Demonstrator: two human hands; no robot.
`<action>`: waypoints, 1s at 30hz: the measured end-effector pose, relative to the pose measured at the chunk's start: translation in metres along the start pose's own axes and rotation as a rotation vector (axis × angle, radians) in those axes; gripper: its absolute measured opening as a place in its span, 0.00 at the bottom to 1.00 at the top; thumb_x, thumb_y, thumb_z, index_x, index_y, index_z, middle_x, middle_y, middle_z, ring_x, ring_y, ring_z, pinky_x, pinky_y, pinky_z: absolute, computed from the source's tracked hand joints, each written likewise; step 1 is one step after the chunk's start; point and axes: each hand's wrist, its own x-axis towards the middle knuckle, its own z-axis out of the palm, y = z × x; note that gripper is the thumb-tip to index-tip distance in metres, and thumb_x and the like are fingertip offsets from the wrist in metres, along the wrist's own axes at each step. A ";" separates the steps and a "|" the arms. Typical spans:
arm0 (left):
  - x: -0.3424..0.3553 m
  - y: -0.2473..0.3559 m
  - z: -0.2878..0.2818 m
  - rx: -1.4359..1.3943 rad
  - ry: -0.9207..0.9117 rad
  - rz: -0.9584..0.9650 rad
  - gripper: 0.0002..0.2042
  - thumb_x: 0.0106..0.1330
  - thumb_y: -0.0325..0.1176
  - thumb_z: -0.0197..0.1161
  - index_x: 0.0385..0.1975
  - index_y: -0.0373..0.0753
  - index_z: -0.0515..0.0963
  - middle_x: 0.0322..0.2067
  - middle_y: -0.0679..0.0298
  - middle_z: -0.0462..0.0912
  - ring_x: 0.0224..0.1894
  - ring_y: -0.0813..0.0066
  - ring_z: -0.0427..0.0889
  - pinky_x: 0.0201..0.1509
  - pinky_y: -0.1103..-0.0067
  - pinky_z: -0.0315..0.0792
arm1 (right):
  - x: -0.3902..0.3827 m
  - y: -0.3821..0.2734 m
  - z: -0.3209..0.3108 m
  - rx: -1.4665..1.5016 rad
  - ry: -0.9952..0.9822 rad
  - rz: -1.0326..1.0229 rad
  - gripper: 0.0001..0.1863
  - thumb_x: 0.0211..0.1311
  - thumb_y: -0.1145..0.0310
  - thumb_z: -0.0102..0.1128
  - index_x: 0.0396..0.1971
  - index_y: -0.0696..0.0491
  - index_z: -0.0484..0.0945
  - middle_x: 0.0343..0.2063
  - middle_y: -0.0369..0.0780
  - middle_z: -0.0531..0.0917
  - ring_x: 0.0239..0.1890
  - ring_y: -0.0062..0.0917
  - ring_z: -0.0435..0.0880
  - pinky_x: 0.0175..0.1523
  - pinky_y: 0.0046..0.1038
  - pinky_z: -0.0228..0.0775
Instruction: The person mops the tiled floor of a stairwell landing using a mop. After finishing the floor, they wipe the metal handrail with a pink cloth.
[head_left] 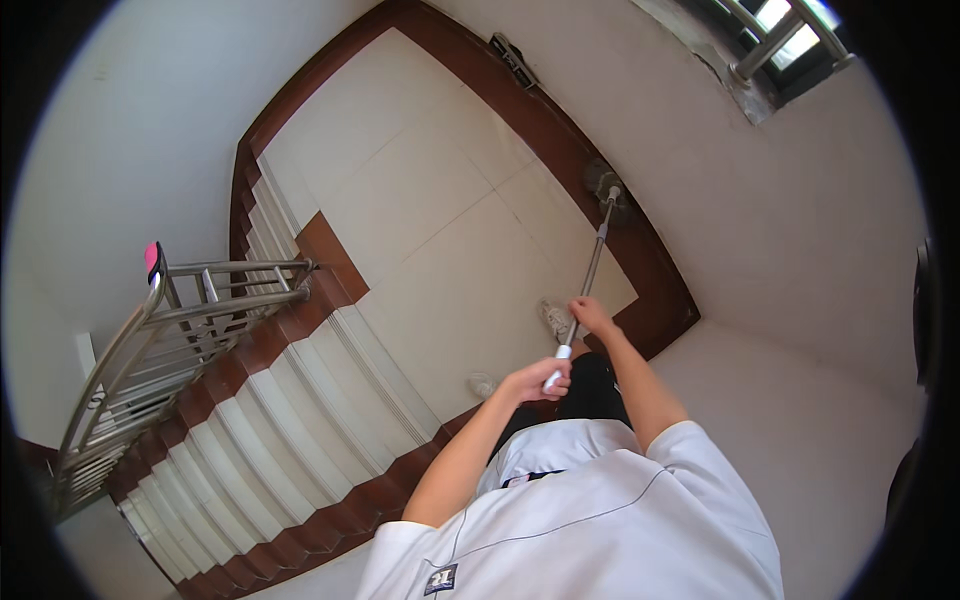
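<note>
Both my hands grip one long mop (593, 262) with a grey metal pole and a white handle end. My left hand (540, 380) is closed round the white grip near my waist. Further down the pole, my right hand (592, 315) is wrapped round the metal part. The mop's dark grey head (602, 180) rests on the brown floor border against the right wall, and its strands are too dark to make out singly. The pole slants away from me toward the upper right.
Pale tiles (440, 170) with a brown border (650, 260) make up the landing. Stairs (290, 430) descend at lower left beside a metal railing (170, 320) with a pink item (153, 258) on its post. A dark flat object (513, 60) leans at the far wall. A barred window (780, 45) is upper right.
</note>
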 end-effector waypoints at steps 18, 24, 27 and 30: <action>-0.177 -0.198 -0.069 -0.473 0.257 0.485 0.03 0.51 0.28 0.48 0.22 0.41 0.61 0.06 0.77 0.57 0.04 0.88 0.53 0.09 0.88 0.47 | -0.100 -0.046 0.229 -0.179 -0.485 -0.048 0.15 0.50 0.58 0.49 0.31 0.54 0.70 0.20 0.39 0.76 0.25 0.23 0.77 0.32 0.24 0.67; -0.213 -0.312 -0.103 -0.667 0.365 0.748 0.04 0.51 0.29 0.48 0.25 0.41 0.62 0.07 0.76 0.57 0.05 0.88 0.53 0.08 0.87 0.49 | -0.153 -0.072 0.357 -0.484 -0.938 -0.169 0.17 0.51 0.54 0.49 0.32 0.52 0.68 0.20 0.38 0.75 0.21 0.23 0.76 0.29 0.26 0.68; -0.220 -0.332 -0.112 -0.841 0.275 0.961 0.03 0.52 0.29 0.47 0.24 0.42 0.61 0.07 0.76 0.57 0.04 0.87 0.53 0.08 0.87 0.48 | -0.172 -0.078 0.403 -0.501 -1.091 -0.262 0.17 0.53 0.53 0.48 0.32 0.52 0.68 0.20 0.38 0.75 0.20 0.23 0.76 0.28 0.25 0.69; -0.219 -0.338 -0.118 -0.825 0.440 0.982 0.04 0.52 0.28 0.48 0.20 0.41 0.61 0.08 0.73 0.59 0.06 0.86 0.55 0.09 0.86 0.49 | -0.189 -0.087 0.431 -0.557 -1.194 -0.272 0.16 0.54 0.53 0.47 0.31 0.52 0.68 0.20 0.38 0.75 0.20 0.22 0.77 0.27 0.24 0.70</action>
